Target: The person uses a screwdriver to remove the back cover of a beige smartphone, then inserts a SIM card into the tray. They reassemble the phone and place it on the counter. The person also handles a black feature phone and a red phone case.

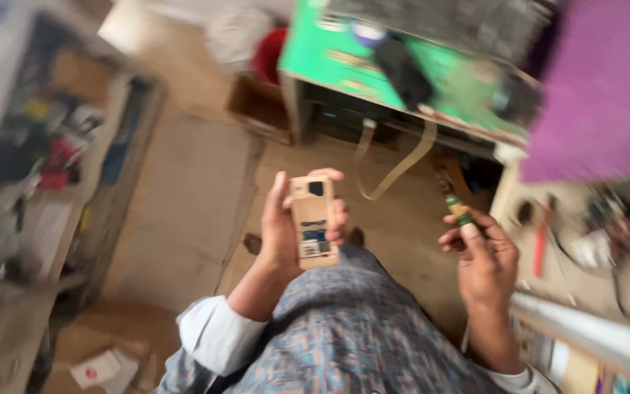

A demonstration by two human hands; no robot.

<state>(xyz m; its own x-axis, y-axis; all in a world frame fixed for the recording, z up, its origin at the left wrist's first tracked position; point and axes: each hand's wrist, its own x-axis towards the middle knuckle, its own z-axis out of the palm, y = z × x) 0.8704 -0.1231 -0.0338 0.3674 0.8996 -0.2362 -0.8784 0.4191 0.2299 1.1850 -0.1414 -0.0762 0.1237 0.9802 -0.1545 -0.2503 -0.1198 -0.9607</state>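
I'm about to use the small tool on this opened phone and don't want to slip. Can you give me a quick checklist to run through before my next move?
1. Left hand grips the gold-coloured phone with its back cover off firmly: ok, fingers wrap both edges.
2. Open back faces up toward the camera: ok.
3. Right hand holds the small green-handled screwdriver: ok, pinched between thumb and fingers.
4. Tool tip lined up with the phone: not ok, the tool is well apart from it, off to the right.
5. Phone supported on a surface: not ok, it is held in the air above the lap.
6. Screws or small parts visible on the phone: cannot tell, the picture is blurred.
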